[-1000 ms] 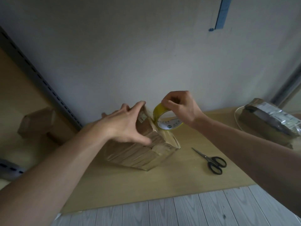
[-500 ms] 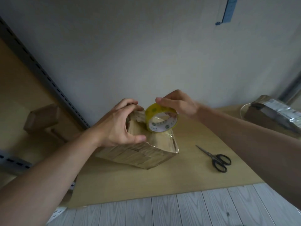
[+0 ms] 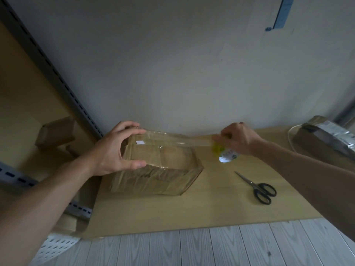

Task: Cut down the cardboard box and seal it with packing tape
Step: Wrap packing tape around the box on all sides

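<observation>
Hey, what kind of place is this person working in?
Likely a storeroom or parcel-packing corner: a cardboard box mid-sealing with a packing tape roll, slotted metal shelving holding small cartons on the left, and a wrapped parcel on the right.

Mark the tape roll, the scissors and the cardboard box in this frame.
tape roll [image 3: 227,157]: head view, white face of its core.
scissors [image 3: 252,185]: head view, pivot where blades meet handles.
cardboard box [image 3: 153,179]: head view, taped front side wall.
</observation>
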`<state>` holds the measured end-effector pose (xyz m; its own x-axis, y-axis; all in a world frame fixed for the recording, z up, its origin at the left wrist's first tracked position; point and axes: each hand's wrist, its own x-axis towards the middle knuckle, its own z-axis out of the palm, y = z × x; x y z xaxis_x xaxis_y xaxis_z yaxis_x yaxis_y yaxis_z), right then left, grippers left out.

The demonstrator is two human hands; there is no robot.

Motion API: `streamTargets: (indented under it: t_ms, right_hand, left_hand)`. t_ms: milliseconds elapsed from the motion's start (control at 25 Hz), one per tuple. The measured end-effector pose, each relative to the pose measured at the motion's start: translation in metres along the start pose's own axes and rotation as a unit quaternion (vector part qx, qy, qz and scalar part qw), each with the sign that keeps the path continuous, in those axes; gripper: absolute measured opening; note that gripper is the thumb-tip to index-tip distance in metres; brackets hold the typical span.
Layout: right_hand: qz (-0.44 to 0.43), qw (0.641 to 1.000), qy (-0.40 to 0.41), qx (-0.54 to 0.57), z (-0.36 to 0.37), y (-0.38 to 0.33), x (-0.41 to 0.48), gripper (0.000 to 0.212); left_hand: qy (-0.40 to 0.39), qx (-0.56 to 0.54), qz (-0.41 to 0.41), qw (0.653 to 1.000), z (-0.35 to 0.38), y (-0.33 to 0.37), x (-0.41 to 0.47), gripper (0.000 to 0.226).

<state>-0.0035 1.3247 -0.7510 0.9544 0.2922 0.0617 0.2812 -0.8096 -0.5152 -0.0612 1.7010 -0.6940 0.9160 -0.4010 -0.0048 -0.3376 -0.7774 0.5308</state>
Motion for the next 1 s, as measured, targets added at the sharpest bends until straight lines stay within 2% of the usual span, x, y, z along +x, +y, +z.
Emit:
streamTargets:
  t_ms: [200,360,560,640,720,800,880,1000]
  right_hand:
    - [0.002,0.999,0.046,-0.003,0.022,0.001,0.006,0.058]
    - [-0.024,0.999,0.005,-0.049,0.048,-0.005,0.005,0.06]
    - [-0.018,1.0,0.009,-0.015,0.052,0.0,0.009,0.059]
    - [-0.01,1.0,0.002,-0.01,0.055,-0.002,0.006,0.059]
    - [-0.006,1.0,-0.008,-0.017,0.065,-0.009,0.002,0.058]
    - [-0.013,1.0,-0.012,-0.018,0.078,-0.021,0.0,0.06]
    - [-0.009,1.0,-0.013,-0.005,0.085,-0.033,0.0,0.062]
    - [-0.006,1.0,-0.01,0.009,0.088,-0.045,0.0,0.059]
  left_hand:
    - [-0.019,-0.003,0.003,1.0,-0.001,-0.007,-0.006,0.097]
    - [-0.035,0.019,0.006,0.999,-0.007,-0.016,-0.013,0.097]
    - [-0.057,0.023,-0.008,0.998,-0.01,-0.013,-0.016,0.099]
    - [-0.097,0.058,-0.022,0.993,-0.019,-0.004,-0.013,0.101]
    - [-0.168,0.161,-0.062,0.971,-0.029,0.01,-0.003,0.112]
    - [-0.225,0.288,-0.106,0.925,-0.027,0.026,0.01,0.123]
    - [-0.257,0.344,-0.109,0.896,-0.007,0.042,0.023,0.135]
    - [-0.257,0.328,-0.079,0.906,0.04,0.06,0.044,0.151]
